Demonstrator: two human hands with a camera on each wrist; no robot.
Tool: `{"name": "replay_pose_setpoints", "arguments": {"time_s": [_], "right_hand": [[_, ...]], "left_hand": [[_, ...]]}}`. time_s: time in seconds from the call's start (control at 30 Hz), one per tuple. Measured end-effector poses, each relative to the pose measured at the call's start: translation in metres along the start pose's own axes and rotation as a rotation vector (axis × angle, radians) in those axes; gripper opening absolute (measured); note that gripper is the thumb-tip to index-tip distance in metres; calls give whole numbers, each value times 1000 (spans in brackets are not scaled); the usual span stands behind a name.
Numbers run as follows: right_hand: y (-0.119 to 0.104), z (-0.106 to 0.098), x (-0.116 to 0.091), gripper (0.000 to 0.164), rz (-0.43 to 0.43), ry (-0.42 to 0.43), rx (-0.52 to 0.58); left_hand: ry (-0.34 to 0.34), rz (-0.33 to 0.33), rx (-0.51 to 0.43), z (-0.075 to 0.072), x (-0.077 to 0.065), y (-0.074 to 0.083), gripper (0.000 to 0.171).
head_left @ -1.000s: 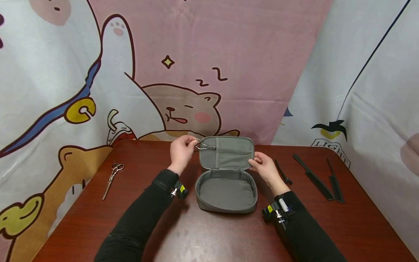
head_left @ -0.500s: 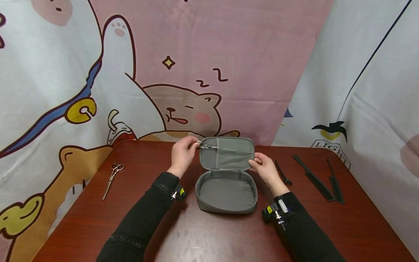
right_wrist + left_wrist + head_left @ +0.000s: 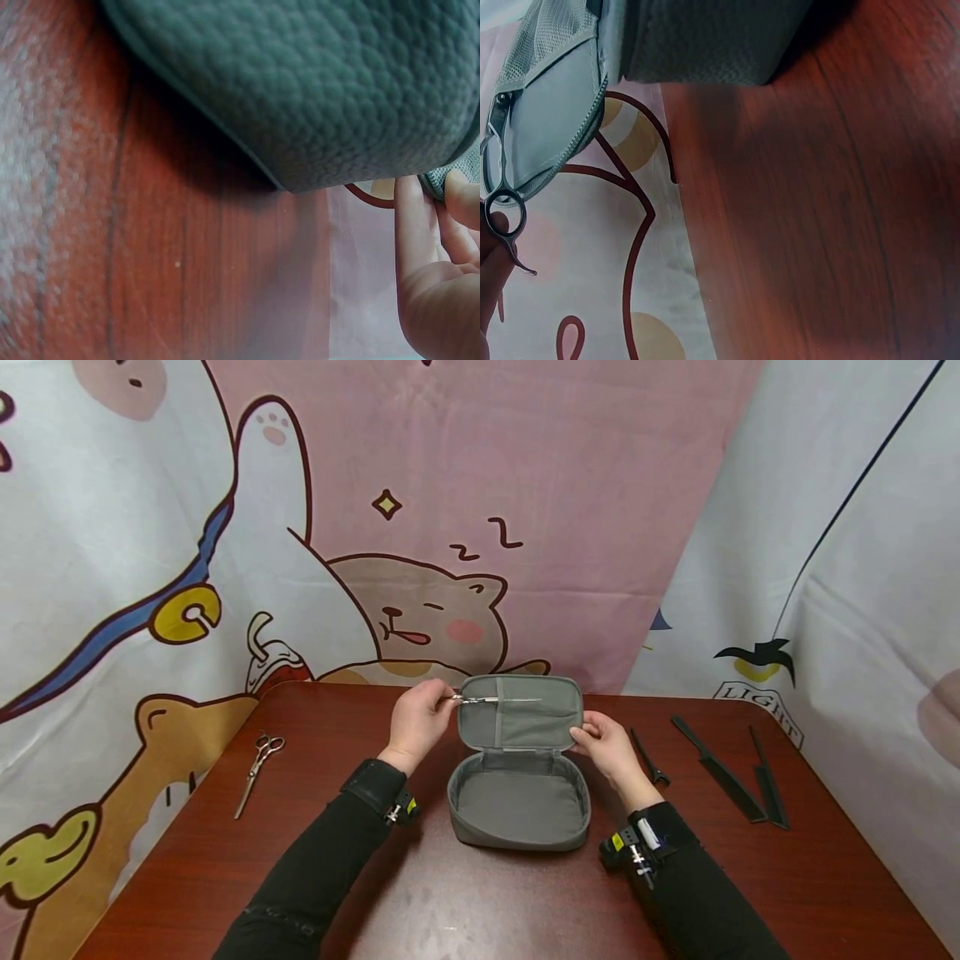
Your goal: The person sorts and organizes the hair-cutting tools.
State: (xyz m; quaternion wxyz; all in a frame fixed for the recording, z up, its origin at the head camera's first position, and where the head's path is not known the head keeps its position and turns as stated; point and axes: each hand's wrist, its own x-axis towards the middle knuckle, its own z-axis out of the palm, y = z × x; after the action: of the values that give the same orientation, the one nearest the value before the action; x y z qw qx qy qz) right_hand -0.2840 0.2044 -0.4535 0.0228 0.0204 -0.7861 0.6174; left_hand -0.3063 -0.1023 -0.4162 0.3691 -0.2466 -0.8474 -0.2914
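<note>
A grey zip case (image 3: 521, 806) stands unzipped mid-table with its lid (image 3: 540, 727) raised; the lid's inside has a mesh pocket. My left hand (image 3: 416, 718) pinches a pair of metal scissors (image 3: 505, 161) by the finger rings at the lid's left edge. The blades reach under the mesh pocket, showing faintly through it in the head view. On the other side, my right hand (image 3: 609, 745) holds the lid's right edge between thumb and fingers, which the right wrist view shows at its lower right.
Another pair of scissors (image 3: 258, 768) lies at the table's left. To the right are a black hair clip (image 3: 651, 758) and two black combs, the longer comb (image 3: 720, 772) beside the shorter comb (image 3: 768, 781). A printed cloth (image 3: 600, 485) hangs behind the table.
My left hand has turned and dipped slightly, bringing the scissors from flat-on to nearly edge-on, with blades further along the pocket. The right hand keeps its place on the lid.
</note>
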Motion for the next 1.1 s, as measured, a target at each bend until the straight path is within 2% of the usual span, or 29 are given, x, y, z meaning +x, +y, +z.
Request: {"name": "replay_pose_setpoints", "arguments": {"time_s": [0.2, 0.53, 0.73, 0.8, 0.97, 1.1], "right_hand": [[0, 0, -1, 28, -10, 3, 0], [1, 1, 0, 27, -34, 16, 14], [-1, 1, -1, 28, -39, 20, 8], [-1, 1, -1, 27, -40, 22, 0], [0, 2, -1, 27, -38, 26, -21], [0, 2, 0, 27, -34, 29, -30]], "left_hand": [[2, 43, 22, 1, 1, 3, 15], [-59, 29, 49, -2, 5, 8, 17], [-85, 108, 73, -2, 6, 7, 17], [-82, 112, 65, -1, 7, 7, 18], [-102, 48, 34, 0, 13, 14, 19], [-148, -65, -10, 3, 22, 23, 16]]}}
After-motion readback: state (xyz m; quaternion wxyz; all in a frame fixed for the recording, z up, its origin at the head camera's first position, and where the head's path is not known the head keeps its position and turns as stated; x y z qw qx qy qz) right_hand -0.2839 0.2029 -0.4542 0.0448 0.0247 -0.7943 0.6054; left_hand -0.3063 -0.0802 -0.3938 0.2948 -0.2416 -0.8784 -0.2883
